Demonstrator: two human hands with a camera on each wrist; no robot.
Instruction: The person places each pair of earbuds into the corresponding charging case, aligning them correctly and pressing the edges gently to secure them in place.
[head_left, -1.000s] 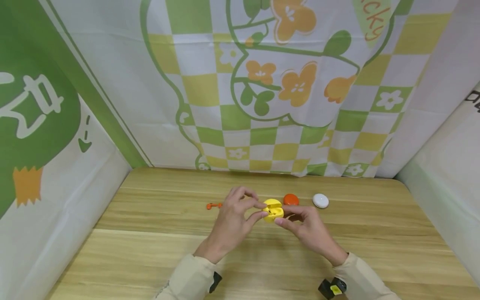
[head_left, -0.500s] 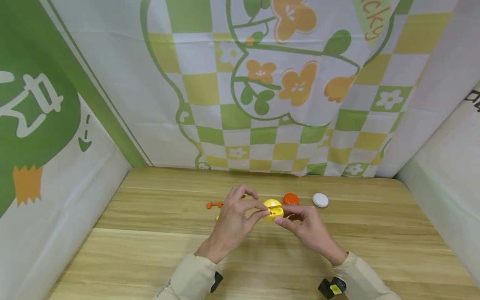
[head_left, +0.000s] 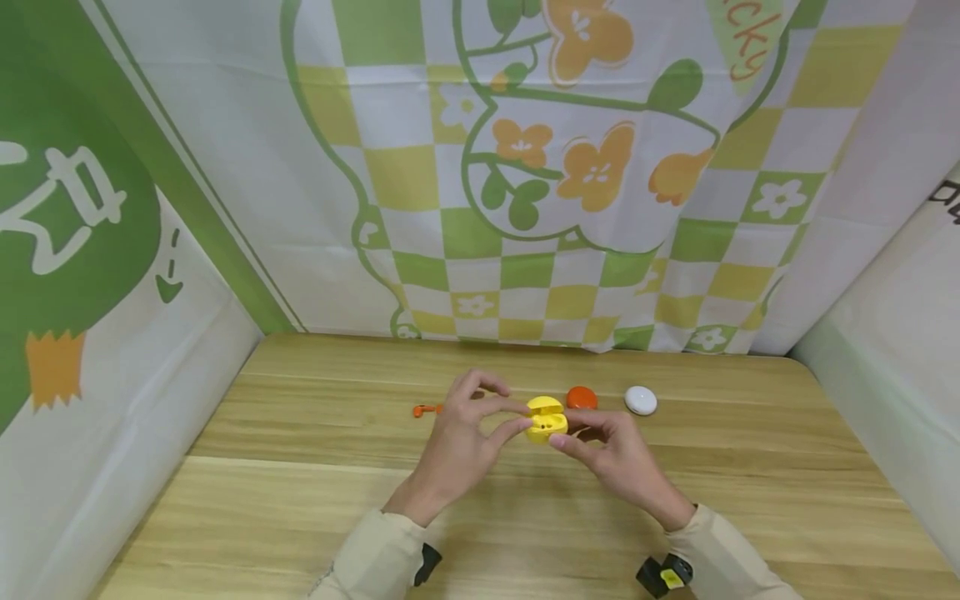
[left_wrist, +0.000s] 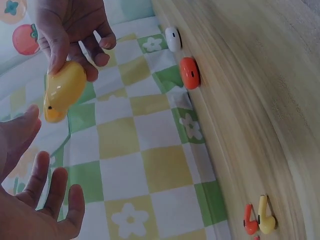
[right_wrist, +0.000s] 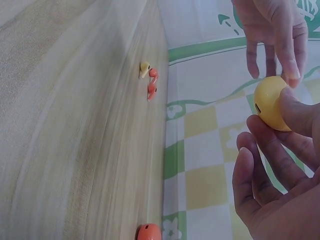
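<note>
A yellow earbud case [head_left: 546, 429] is held above the table with its lid raised. Fingers and thumb of my right hand [head_left: 618, 458] grip it from the right. Inside its tray I make out small dark spots; whether an earbud sits there I cannot tell. My left hand [head_left: 457, 450] is at the case's left edge, thumb and index finger extended towards it. In the left wrist view a narrow gap parts the left fingertips [left_wrist: 32, 112] from the case [left_wrist: 67, 90]. A loose yellow earbud [left_wrist: 266, 222] lies on the table, hidden in the head view.
Beyond the hands, a red round case [head_left: 582, 398] and a white round case [head_left: 641, 401] rest on the wooden table [head_left: 750, 483]. Red earbuds [right_wrist: 153, 82] lie close to the yellow one, left of my left hand. Printed cloth [head_left: 480, 275] hangs behind the table's far edge.
My left fingertips have drawn back slightly leftward from the case. Its lid appeared lower half a second ago and now stands higher. The right hand keeps its grip, nearly still.
</note>
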